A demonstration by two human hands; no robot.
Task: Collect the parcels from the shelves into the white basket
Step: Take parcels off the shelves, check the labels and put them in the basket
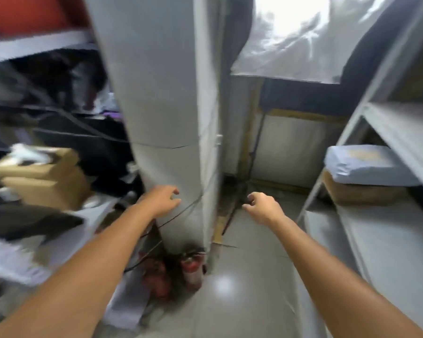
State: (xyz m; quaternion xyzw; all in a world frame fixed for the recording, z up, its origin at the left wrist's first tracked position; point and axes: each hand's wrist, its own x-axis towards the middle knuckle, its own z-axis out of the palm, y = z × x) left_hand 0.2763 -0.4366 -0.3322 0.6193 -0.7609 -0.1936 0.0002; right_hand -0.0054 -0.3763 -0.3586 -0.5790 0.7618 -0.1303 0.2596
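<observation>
Brown cardboard boxes [42,176] sit stacked on the L shelf [34,46], well to the left of the grey pillar [166,106]. They look blurry, w/ some white stuff on top that I can't make out. Black bags [66,76] fill the shelf space above & behind the boxes, closer to the pillar. The L hand [161,200] is out in front of the pillar's lower part, near its left edge. Its fingers are bent loosely & it holds nothing. I can't tell if it touches the pillar. Two red fire bottles [192,267] stand on the floor [242,289] right at the pillar's foot. The R hand [263,207] hangs in the air just right of the pillar, fingers also loosely bent, w/ nothing in it. A white plastic sheet [298,37] hangs high up, right of the pillar's top, w/ bright light coming thru it. The R shelf [401,132] stands far right of the pillar. On a low level of it lies a pale soft parcel [362,164], resting on top of a brown parcel [362,193]. Both hands are well apart from these parcels & from the boxes.
</observation>
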